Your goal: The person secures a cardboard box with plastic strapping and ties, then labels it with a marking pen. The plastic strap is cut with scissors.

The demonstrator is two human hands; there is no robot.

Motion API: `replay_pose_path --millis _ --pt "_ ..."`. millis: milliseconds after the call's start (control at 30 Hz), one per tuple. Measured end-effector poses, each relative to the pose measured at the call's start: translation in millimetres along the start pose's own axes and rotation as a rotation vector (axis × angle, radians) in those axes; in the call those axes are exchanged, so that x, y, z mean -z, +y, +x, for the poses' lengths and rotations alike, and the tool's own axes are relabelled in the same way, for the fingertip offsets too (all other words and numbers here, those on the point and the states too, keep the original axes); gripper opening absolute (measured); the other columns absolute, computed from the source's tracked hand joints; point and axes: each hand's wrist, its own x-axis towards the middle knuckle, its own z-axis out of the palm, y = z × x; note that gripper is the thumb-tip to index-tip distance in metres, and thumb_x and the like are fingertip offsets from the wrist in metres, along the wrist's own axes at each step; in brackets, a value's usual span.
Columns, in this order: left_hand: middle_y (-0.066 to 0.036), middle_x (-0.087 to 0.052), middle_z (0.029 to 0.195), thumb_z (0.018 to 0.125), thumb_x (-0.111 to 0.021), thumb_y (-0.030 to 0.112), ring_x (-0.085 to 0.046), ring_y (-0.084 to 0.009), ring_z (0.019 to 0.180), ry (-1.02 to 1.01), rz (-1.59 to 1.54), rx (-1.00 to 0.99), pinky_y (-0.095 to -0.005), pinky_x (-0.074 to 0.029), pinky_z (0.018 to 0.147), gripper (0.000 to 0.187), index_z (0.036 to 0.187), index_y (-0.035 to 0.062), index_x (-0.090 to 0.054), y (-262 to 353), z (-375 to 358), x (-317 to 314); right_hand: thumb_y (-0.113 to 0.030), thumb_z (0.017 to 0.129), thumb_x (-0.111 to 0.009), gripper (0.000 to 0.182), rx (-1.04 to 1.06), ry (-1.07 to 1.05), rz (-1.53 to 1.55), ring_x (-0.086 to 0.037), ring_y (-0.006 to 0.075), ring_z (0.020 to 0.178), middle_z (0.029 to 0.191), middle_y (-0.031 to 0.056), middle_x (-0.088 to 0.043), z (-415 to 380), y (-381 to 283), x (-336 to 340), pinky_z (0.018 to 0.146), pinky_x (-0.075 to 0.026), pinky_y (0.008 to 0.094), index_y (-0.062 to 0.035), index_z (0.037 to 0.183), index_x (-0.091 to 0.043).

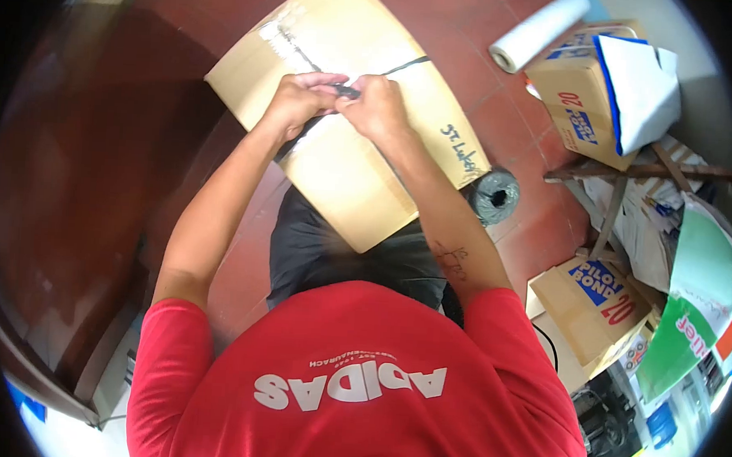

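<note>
A large cardboard box [335,177] with handwriting on its right side lies in front of my knees. Black twine [408,65] runs over its top and crosses near the middle. At that crossing my left hand [301,101] and my right hand [376,105] are almost touching, their fingers closed on a dark bunch of the twine [345,90]. A roll of grey-black twine [495,197] rests on the floor by the box's right corner.
A white roll [538,32] and a printed carton [572,115] are at the upper right. Below them are a wooden frame [613,212] with papers and another carton [594,302]. Dark wooden furniture [79,180] fills the left side.
</note>
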Motion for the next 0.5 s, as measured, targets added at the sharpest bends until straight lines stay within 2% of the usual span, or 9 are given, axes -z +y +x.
replay_pose_path --millis 33,133,233,333,400,433,500 --pt "-0.009 -0.068 0.093 0.081 -0.070 -0.010 -0.068 -0.0144 0.079 -0.022 -0.020 -0.011 -0.0237 -0.058 0.075 0.039 0.120 -0.0048 -0.066 0.3 0.0 0.2 -0.025 0.076 -0.078 0.035 0.020 -0.024 -0.034 -0.070 0.0385 0.083 0.086 0.0253 -0.070 -1.7 -1.4 1.8 0.075 -0.057 0.0436 0.0061 0.091 -0.070" --pt "-0.010 -0.068 0.091 0.079 -0.069 -0.010 -0.068 -0.0150 0.077 0.018 -0.033 -0.005 -0.0246 -0.059 0.072 0.037 0.116 -0.0072 -0.066 -0.2 1.4 -1.0 -0.019 0.079 -0.075 0.031 0.060 0.005 -0.098 -0.069 0.0392 0.083 0.088 0.0259 -0.070 -11.0 -5.9 2.0 0.075 -0.056 0.0455 0.0064 0.095 -0.068" --pt "-0.010 -0.068 0.086 0.076 -0.071 -0.009 -0.067 -0.0145 0.073 0.067 0.057 -0.051 -0.0255 -0.058 0.066 0.034 0.110 -0.0088 -0.066 0.1 6.6 -3.6 -0.016 0.080 -0.074 0.027 0.175 0.072 -0.140 -0.069 0.0405 0.082 0.089 0.0257 -0.069 -11.7 2.4 -7.5 0.075 -0.056 0.0465 0.0066 0.093 -0.065" --pt "-0.010 -0.068 0.085 0.076 -0.070 -0.009 -0.066 -0.0140 0.070 0.129 0.148 -0.072 -0.0252 -0.056 0.063 0.027 0.103 -0.0083 -0.066 9.5 5.8 -4.6 -0.017 0.081 -0.073 0.026 0.165 0.068 -0.174 -0.068 0.0396 0.085 0.089 0.0243 -0.069 -10.6 2.1 -9.5 0.076 -0.056 0.0464 0.0052 0.090 -0.064" --pt "-0.009 -0.068 0.086 0.078 -0.070 -0.008 -0.066 -0.0133 0.071 0.176 0.037 0.039 -0.0234 -0.056 0.063 0.020 0.098 -0.0046 -0.065 22.4 4.3 -1.1 -0.018 0.081 -0.073 0.026 0.153 0.052 -0.199 -0.069 0.0388 0.086 0.090 0.0236 -0.069 -10.1 -0.9 -10.8 0.077 -0.055 0.0461 0.0046 0.091 -0.064" --pt "-0.008 -0.067 0.084 0.080 -0.069 -0.006 -0.062 -0.0110 0.068 0.199 0.093 0.010 -0.0228 -0.053 0.060 0.018 0.097 -0.0023 -0.065 26.2 4.5 5.4 -0.019 0.082 -0.073 0.027 0.144 0.039 -0.225 -0.069 0.0380 0.088 0.091 0.0228 -0.069 -9.3 -1.5 -12.2 0.078 -0.055 0.0457 0.0040 0.093 -0.064" --pt "-0.006 -0.066 0.083 0.081 -0.068 -0.004 -0.060 -0.0102 0.066 0.099 0.265 0.042 -0.0234 -0.051 0.061 0.017 0.097 -0.0018 -0.065 30.4 10.5 21.1 -0.020 0.082 -0.073 0.028 0.127 0.033 -0.240 -0.069 0.0372 0.089 0.091 0.0221 -0.069 -7.7 -3.0 -13.5 0.079 -0.055 0.0455 0.0035 0.094 -0.064"
